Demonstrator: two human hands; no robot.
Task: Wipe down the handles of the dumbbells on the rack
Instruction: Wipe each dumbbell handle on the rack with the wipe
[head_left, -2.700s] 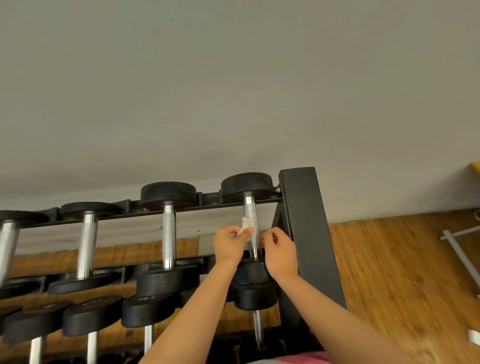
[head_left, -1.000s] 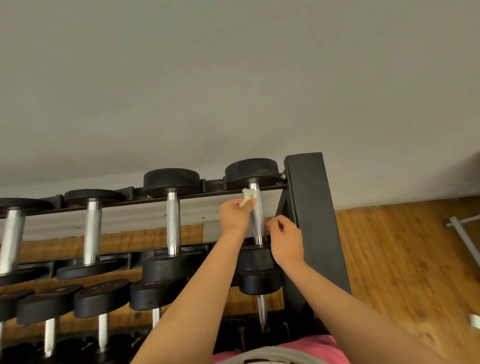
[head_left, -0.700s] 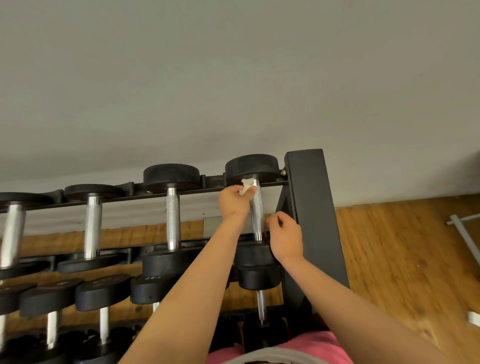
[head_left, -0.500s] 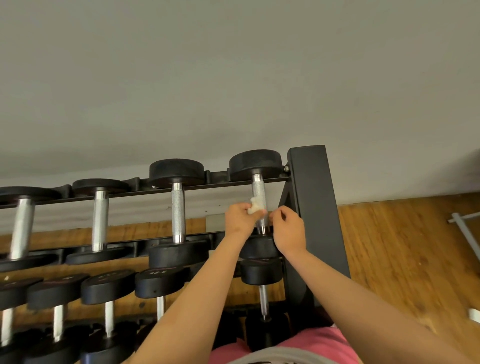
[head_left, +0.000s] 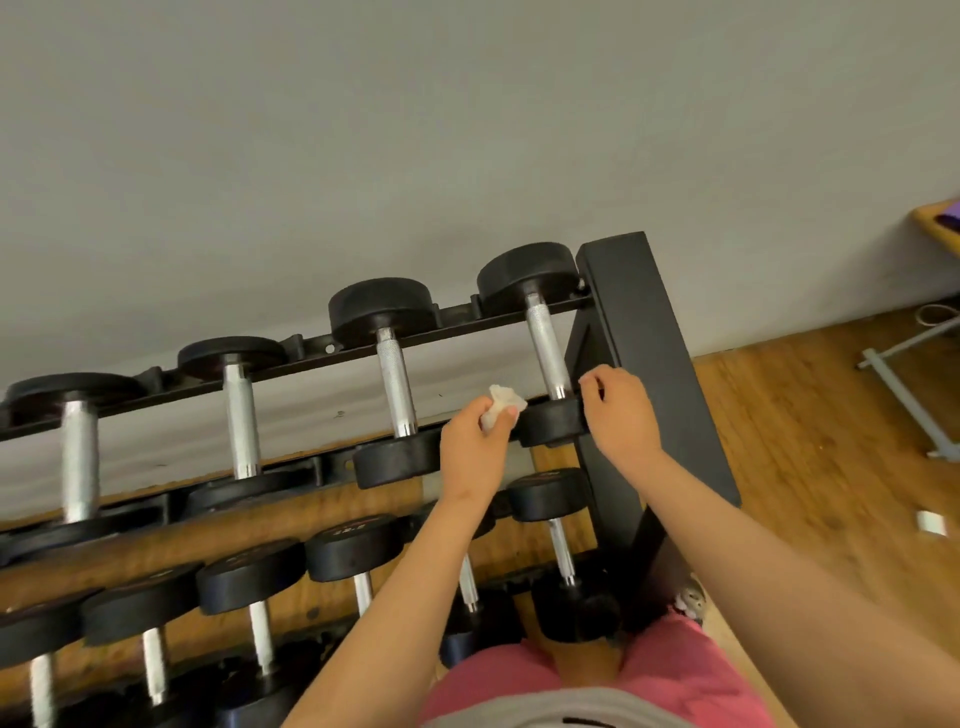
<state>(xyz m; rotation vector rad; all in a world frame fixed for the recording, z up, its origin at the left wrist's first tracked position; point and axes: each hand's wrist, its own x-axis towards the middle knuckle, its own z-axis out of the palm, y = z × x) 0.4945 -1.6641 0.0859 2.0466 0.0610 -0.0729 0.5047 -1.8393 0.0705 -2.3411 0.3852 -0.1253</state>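
At the right end of the black steel rack's (head_left: 640, 332) top rail, your left hand (head_left: 475, 441) pinches a crumpled white wipe (head_left: 502, 404) beside the rightmost knurled chrome dumbbell handle (head_left: 545, 348); your right hand (head_left: 621, 415) seems to grip its black head (head_left: 548, 423). Other handles likely await wiping.

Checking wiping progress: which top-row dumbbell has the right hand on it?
The rightmost dumbbell, next to the black upright: the right hand holds its near head. The left hand holds the wipe off every handle.
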